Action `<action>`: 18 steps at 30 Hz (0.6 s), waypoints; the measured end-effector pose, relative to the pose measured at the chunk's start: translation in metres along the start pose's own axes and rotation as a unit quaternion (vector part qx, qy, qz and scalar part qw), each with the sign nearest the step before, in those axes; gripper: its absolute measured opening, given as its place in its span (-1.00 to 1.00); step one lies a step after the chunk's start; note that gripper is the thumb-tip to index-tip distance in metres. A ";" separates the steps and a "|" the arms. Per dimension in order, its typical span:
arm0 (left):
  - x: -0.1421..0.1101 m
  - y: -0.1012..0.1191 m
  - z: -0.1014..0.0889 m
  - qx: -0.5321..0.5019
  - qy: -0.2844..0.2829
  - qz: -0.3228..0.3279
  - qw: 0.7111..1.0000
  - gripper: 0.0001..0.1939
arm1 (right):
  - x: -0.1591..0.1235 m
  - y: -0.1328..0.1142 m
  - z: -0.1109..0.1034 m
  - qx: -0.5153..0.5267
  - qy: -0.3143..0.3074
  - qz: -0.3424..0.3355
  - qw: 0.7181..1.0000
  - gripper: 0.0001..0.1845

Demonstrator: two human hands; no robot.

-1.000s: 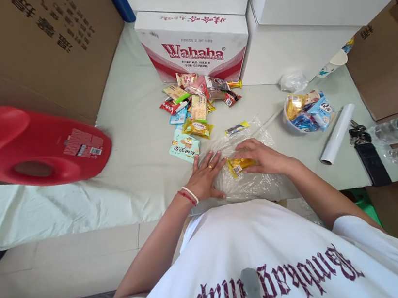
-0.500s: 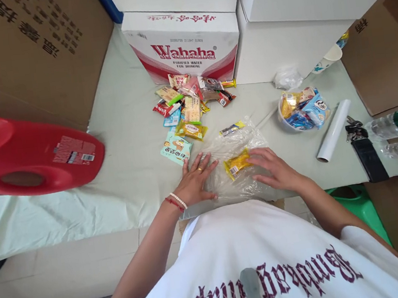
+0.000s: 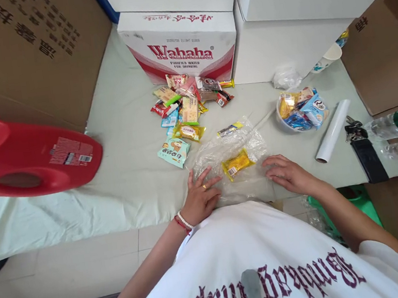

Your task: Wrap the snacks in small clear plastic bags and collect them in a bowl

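My left grip (image 3: 202, 200) is spread wide over the near-left edge of the clear plastic (image 3: 251, 137). My right grip (image 3: 287, 173) is loosely open by its right edge. Yellow packet (image 3: 237, 164) lies between, on the plastic.

- The pale tablecloth (image 3: 129, 177) is lit brightly and evenly; the light's source cannot be told.
- White glints are scattered over the clear plastic sheet (image 3: 251, 140).
- The brown carton (image 3: 47, 86) at left is rendered in dimmer tones.
- Lettering on the water box (image 3: 181, 56) is softened by slight blur.
- The red jug (image 3: 40, 155) is stretched toward the left edge by wide-angle distortion.
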State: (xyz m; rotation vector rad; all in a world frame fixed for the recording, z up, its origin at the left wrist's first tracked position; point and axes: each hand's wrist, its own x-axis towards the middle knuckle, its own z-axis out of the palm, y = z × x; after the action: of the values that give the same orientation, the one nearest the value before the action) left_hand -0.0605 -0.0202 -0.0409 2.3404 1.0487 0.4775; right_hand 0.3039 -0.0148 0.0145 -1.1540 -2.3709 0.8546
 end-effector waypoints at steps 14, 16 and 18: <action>0.003 0.015 0.003 -0.006 0.058 0.038 0.998 -0.24 | 0.112 0.020 -0.018 0.017 -0.067 0.120 0.990 -0.66; 0.013 0.020 0.009 -0.001 0.033 0.050 0.998 -0.29 | 0.113 0.019 -0.019 0.038 -0.076 0.151 0.985 -0.66; 0.019 0.022 0.014 -0.003 0.041 0.043 0.998 -0.60 | 0.114 0.019 -0.021 0.061 -0.085 0.186 0.977 -0.65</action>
State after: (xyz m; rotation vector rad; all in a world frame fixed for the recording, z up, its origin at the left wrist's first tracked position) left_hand -0.0289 -0.0222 -0.0370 2.3861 0.9843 0.6120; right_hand 0.2585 0.0930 0.0245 -1.5558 -2.2240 1.2474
